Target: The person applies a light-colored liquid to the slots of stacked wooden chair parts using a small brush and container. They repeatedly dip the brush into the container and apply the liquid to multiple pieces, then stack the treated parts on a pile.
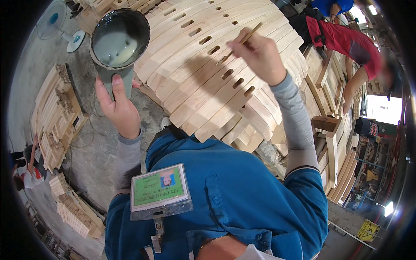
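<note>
My left hand point(119, 108) is closed around the flat handle of a dark, round cup point(122, 19). Whitish liquid point(110, 48), which looks like glue, lies in the cup. Over the pile of pale wooden slats point(186, 89), my right hand point(262, 56) pinches a thin wooden stick point(253, 32). The stick slants down to the left, its lower end close to the row of oval slots in the slats. Whether that tip touches the wood I cannot tell. Those slats lie side by side in front of me, with more layers below them.
More slat stacks point(56, 117) stand on the concrete floor at the left, with a white fan point(54, 21) behind. A co-worker in red point(346, 39) bends over wooden frame parts point(331, 130) at the right. Another person point(32, 175) is at the far left edge.
</note>
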Demonstrator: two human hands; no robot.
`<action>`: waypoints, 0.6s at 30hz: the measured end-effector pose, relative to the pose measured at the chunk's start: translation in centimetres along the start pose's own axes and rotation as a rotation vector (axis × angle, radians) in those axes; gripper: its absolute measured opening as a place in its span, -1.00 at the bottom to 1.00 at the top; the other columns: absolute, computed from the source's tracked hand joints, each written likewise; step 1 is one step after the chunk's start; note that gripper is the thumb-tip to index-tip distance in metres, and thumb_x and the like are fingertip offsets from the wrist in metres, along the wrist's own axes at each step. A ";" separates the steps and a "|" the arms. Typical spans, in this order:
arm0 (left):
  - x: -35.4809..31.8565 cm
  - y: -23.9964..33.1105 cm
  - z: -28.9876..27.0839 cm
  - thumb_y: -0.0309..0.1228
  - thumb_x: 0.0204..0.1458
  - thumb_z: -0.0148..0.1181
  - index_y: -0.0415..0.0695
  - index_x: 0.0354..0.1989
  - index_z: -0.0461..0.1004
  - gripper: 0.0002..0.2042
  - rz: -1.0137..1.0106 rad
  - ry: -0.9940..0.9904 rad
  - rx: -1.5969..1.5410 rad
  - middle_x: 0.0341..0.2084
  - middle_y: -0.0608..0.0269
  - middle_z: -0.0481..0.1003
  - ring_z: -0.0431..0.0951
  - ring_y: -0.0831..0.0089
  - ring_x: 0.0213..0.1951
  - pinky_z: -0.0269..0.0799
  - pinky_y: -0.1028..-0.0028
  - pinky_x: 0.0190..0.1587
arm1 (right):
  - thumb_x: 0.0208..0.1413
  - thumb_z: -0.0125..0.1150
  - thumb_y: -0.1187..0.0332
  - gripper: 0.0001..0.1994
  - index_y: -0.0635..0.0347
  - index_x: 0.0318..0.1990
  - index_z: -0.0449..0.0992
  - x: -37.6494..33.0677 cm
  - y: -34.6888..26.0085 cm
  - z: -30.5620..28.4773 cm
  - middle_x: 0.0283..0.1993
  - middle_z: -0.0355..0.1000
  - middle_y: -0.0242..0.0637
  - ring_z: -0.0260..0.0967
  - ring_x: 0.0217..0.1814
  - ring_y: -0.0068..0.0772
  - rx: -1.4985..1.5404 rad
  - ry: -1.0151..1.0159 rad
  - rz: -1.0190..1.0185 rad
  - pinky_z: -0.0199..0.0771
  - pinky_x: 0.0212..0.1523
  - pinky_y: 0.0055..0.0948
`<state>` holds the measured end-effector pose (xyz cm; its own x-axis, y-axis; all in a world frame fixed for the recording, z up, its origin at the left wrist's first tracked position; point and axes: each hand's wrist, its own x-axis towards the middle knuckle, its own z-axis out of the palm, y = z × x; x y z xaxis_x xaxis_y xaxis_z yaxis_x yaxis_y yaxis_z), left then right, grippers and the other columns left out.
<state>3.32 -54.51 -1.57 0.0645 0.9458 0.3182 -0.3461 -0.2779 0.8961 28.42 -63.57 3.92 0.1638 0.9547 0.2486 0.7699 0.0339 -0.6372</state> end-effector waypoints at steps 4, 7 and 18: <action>0.1 0.1 0.2 -0.42 0.10 -0.08 -0.31 0.03 0.13 -0.65 -0.005 -0.026 0.029 -0.34 0.16 0.37 0.37 0.49 -0.48 0.35 0.49 -0.38 | 0.00 0.12 0.47 -0.89 0.33 -0.46 0.38 0.3 1.4 -0.4 -0.58 0.34 -0.37 0.32 -0.50 -0.65 0.064 -0.009 -0.011 0.35 -0.44 -0.67; 0.1 0.0 0.3 -0.41 0.10 -0.07 -0.32 0.02 0.15 -0.66 0.002 -0.021 0.066 -0.35 0.17 0.38 0.37 0.50 -0.47 0.35 0.51 -0.37 | 0.00 0.13 0.46 -0.87 0.32 -0.49 0.36 0.6 1.9 -1.1 -0.58 0.35 -0.38 0.31 -0.50 -0.68 -0.014 0.014 0.051 0.32 -0.46 -0.70; -0.2 -0.5 -0.2 -0.41 0.10 -0.08 -0.32 0.04 0.15 -0.64 0.001 -0.014 0.106 -0.28 0.18 0.36 0.37 0.53 -0.43 0.36 0.52 -0.38 | 0.01 0.11 0.47 -0.91 0.32 -0.45 0.40 0.1 1.3 -1.6 -0.54 0.36 -0.40 0.29 -0.51 -0.67 -0.031 0.012 0.101 0.31 -0.46 -0.68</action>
<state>3.32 -54.53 -2.09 0.0778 0.9431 0.3233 -0.2452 -0.2962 0.9231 30.39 -63.94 4.28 0.2488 0.9491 0.1931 0.7679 -0.0717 -0.6366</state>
